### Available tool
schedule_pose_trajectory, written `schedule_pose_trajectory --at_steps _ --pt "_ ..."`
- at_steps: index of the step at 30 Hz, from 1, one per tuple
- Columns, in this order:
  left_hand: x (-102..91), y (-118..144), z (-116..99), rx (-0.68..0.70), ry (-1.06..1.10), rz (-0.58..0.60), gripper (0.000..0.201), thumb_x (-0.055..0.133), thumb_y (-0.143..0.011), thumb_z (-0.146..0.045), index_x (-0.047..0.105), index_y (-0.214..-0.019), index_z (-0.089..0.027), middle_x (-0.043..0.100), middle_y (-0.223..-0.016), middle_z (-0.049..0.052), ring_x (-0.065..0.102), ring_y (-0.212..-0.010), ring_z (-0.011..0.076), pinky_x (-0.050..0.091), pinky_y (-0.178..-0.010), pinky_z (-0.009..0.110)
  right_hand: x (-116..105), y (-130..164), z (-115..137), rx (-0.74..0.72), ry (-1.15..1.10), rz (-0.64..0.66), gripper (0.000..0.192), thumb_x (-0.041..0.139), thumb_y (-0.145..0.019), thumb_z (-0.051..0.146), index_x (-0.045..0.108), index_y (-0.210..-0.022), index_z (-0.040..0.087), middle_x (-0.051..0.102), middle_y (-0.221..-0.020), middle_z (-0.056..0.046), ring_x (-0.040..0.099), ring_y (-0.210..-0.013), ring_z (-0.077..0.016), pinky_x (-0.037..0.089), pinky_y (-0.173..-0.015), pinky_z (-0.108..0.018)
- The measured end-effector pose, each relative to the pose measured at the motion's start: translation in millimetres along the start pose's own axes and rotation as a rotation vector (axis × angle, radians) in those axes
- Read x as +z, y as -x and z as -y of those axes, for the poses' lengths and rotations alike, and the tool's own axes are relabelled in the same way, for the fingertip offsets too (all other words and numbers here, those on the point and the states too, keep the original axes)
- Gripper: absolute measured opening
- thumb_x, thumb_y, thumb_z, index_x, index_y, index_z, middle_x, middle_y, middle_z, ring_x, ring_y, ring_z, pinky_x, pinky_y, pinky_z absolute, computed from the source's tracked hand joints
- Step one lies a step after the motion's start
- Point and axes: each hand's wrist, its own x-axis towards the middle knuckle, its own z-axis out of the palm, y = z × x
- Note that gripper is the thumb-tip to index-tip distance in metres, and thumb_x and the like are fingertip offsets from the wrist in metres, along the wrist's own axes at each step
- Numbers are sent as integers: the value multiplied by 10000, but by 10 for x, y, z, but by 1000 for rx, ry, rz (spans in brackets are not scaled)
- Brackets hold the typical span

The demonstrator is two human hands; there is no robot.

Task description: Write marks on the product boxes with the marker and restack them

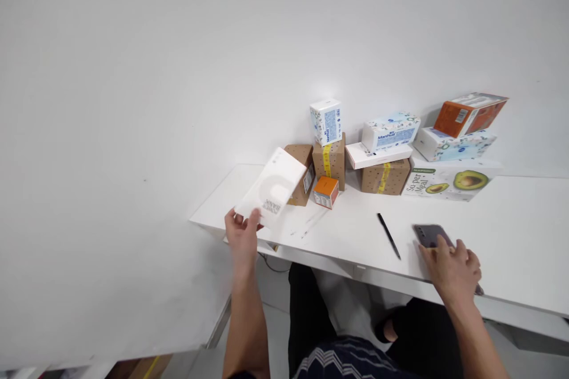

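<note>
My left hand (pixel 243 231) pinches the lower end of a white power bank box (pixel 276 180), thumb on top and fingers underneath. The box is tilted and raised over the left end of the table, and it partly covers a brown cardboard box (pixel 303 189). Over at the right, my right hand (pixel 453 269) curls its fingers over a dark smartphone (pixel 430 233) lying back-up near the front edge. Much of the phone is hidden beneath that hand. A black pen (pixel 389 235) lies on the table just left of the phone.
On the white table (pixel 524 231), a small orange box (pixel 326 191) stands before stacked cartons. Brown boxes carry a tissue box (pixel 326 121) and a flat white box (pixel 377 155). An avocado-print box (pixel 448 180) supports another stack, topped by a tilted orange box (pixel 469 115). A wall rises behind.
</note>
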Motion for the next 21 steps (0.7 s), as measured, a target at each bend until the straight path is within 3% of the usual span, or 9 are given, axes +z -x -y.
schedule_pose_trajectory --at_steps 3,6,9,12,16,19,21 --pt "243 -322 45 -110 103 -29 415 725 -739 -366 441 -999 -212 591 -913 4 605 -694 107 531 -553 249 -65 -20 88 -163 -123 -124 439 479 -889 465 617 -1146 137 534 -1214 -242 485 -1159 -413 431 -855 -580" --pt "574 -640 112 -201 143 44 264 600 -864 -381 430 -954 -200 598 -931 22 602 -666 93 534 -583 277 -175 7 233 -306 -200 -137 385 458 -920 411 613 -1118 119 549 -1169 -236 522 -1134 -369 430 -893 -539" --pt "888 -902 191 -237 92 122 197 506 -932 -364 481 -927 -169 606 -832 44 605 -662 110 539 -638 319 -268 86 355 -356 -240 -116 352 451 -932 396 620 -1088 130 548 -1186 -225 539 -1086 -348 437 -893 -525" --pt "1038 -1048 266 -212 -48 161 247 544 -920 -315 483 -1052 -114 587 -717 22 591 -651 137 521 -660 354 -319 181 386 -358 -285 -87 341 442 -938 385 627 -1072 131 553 -1187 -218 538 -1073 -348 451 -880 -517" --pt "978 -948 370 -44 -225 66 531 645 -848 -298 388 -1261 -88 494 -640 -52 544 -690 155 458 -720 341 -350 302 360 -312 -369 -63 314 444 -938 379 628 -1047 150 580 -1157 -196 541 -1095 -351 466 -882 -515" --pt "955 -615 545 80 -307 60 397 567 -880 -359 476 -1206 -152 480 -653 -43 524 -705 156 432 -730 314 -338 397 433 -269 -495 -12 252 480 -929 347 623 -1045 175 615 -1112 -159 597 -1034 -301 506 -853 -447" --pt "1020 -325 729 109 -339 166 292 585 -847 -390 576 -1050 -180 526 -683 -20 538 -679 154 444 -689 299 -291 456 554 -280 -609 86 215 494 -929 319 619 -1042 187 646 -1033 -127 646 -917 -243 536 -781 -369"
